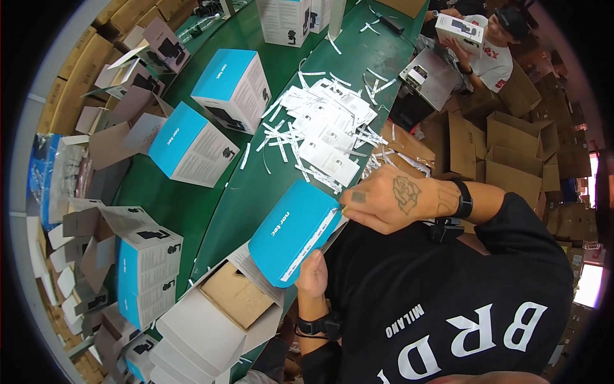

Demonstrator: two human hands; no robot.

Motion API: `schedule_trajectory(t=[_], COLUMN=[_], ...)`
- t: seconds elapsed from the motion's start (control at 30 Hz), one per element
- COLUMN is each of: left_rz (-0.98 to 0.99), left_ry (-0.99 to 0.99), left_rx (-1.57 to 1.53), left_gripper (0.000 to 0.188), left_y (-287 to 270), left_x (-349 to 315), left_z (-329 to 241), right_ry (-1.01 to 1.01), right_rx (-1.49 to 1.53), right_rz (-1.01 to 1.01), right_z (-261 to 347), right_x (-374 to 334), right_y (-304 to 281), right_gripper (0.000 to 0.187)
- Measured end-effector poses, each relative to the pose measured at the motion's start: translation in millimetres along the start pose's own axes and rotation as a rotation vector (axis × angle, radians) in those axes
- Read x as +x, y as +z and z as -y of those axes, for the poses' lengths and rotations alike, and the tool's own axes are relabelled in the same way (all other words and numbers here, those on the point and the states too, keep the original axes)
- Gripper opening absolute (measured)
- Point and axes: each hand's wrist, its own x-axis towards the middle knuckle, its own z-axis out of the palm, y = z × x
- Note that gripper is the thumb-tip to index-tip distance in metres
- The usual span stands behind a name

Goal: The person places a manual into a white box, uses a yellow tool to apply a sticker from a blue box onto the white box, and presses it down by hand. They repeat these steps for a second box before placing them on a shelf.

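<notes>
In front of me stands an open carton [214, 320] with pale grey flaps and a brown cardboard insert [236, 296] inside. Its bright blue lid [289, 230] is raised and tilted beside the opening. Along the lid's near edge runs a narrow white strip [311, 248] with printing on it. My left hand [312, 274] grips the lid's lower corner, thumb in front and the other fingers hidden behind. Pinched fingers of my right hand [382, 200] are at the strip's upper end, at the lid's corner. Just how much of the strip they hold is hard to make out.
On the green table [220, 214] lies a heap of white leaflets [329, 125] and loose paper strips [278, 137]. Blue-topped boxes [192, 144] stand beyond, with open cartons [137, 246] at left. Across the table's right end, a person [495, 51] holds a white box; brown cartons [518, 147] are stacked nearby.
</notes>
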Motion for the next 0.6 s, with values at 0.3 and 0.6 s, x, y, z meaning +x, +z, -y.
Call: schedule_trajectory(t=[0.3,0.6], left_rz=[-0.010,-0.051], left_ry=[0.063,0.061], left_rx=[0.068,0.075], left_gripper=[0.051,0.049], left_y=[-2.7,3.1], left_x=[-1.8,-0.4], left_z=[8.6,11.1], right_ry=[-0.121,-0.036], right_rx=[-0.083,-0.186], right_rz=[-0.193,-0.157], right_z=[5.0,16.2], right_x=[3.9,16.9], right_y=[-16.0,-17.0], right_gripper=[0.018,0.021])
